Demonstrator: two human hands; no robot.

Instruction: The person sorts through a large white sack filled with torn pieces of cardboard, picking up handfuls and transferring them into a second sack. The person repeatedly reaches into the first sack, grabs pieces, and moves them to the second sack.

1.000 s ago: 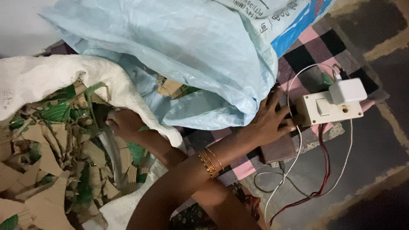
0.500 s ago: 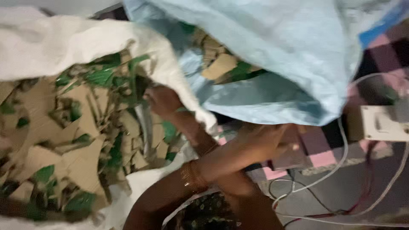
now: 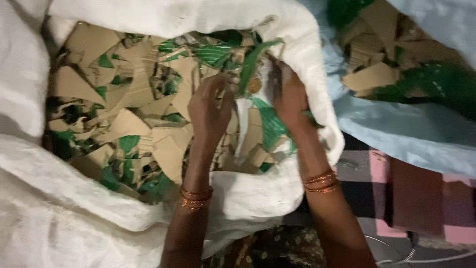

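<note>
Both hands are down inside the open mouth of a white woven sack [image 3: 148, 233] that lies on its side, filled with brown cardboard scraps [image 3: 124, 124] mixed with green printed pieces [image 3: 213, 52]. The left hand [image 3: 210, 106] rests near the middle of the sack's opening with its fingers curled into the loose scraps, seemingly gathering a small bunch, though which pieces it has cannot be told. The right hand [image 3: 290, 94] sits close to the sack's right rim, fingers bent over a green strip [image 3: 270, 124] and the cardboard beside it; whether it truly pinches the strip or only presses on it is unclear. Bangles [image 3: 196, 196] circle both wrists. Past the right rim a pale blue sack [image 3: 396, 129] holds a similar mix of cardboard and green bits, and below it a checked cloth [image 3: 382, 173] covers the floor, with a thin white cable [image 3: 396, 255] at the bottom right corner. To sort through this pile well, it seems wise to lift scraps from the top layer instead of digging deep, keep the fingers spread so flat pieces slide apart, and hold the sack's right rim folded back so nothing spills over it onto the cloth.
</note>
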